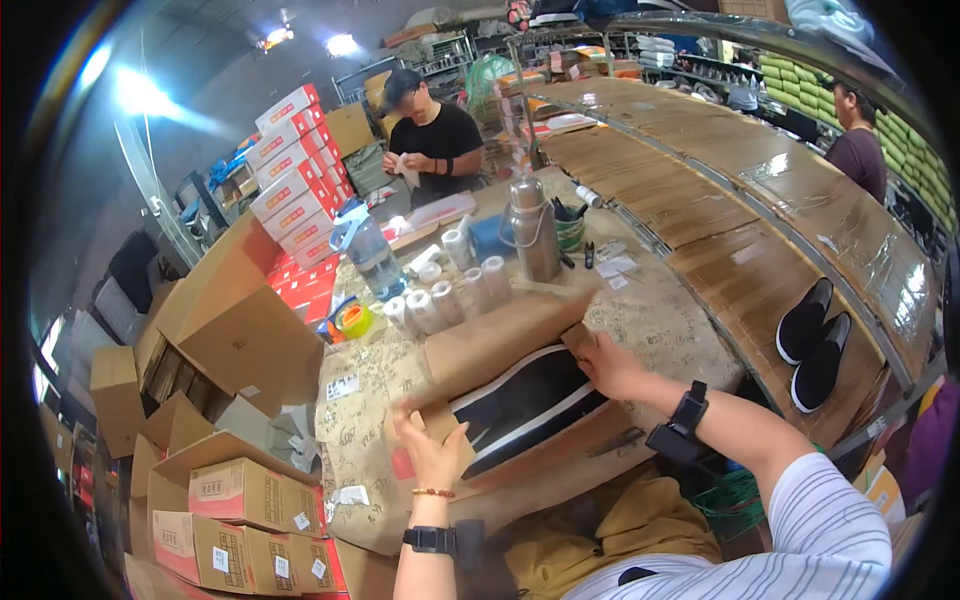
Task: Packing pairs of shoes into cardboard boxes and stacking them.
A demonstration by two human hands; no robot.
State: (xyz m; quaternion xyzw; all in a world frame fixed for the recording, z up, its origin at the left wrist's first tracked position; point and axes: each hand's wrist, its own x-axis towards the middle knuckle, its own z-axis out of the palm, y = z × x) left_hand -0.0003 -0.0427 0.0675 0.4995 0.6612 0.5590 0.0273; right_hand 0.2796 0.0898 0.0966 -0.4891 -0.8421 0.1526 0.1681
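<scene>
An open brown cardboard shoebox (560, 446) lies in front of me, tilted on the table, with its lid (505, 330) raised on the far side. Inside rests a pair of black shoes (525, 395) with white sole edges. My left hand (432, 450) grips the box's left end, thumb apart from the fingers by the end flap. At the far right corner, my right hand (605, 366) pinches the cardboard of the right end flap. Some fingertips of both hands are hidden by the cardboard.
Several white rolls (443, 298), a water jug (368, 250) and a steel flask (535, 230) stand beyond the box. Cartons (235, 335) crowd the left. Black shoes (820, 360) sit on the right rack. A co-worker (437, 135) stands across the table, another person (858, 140) far right.
</scene>
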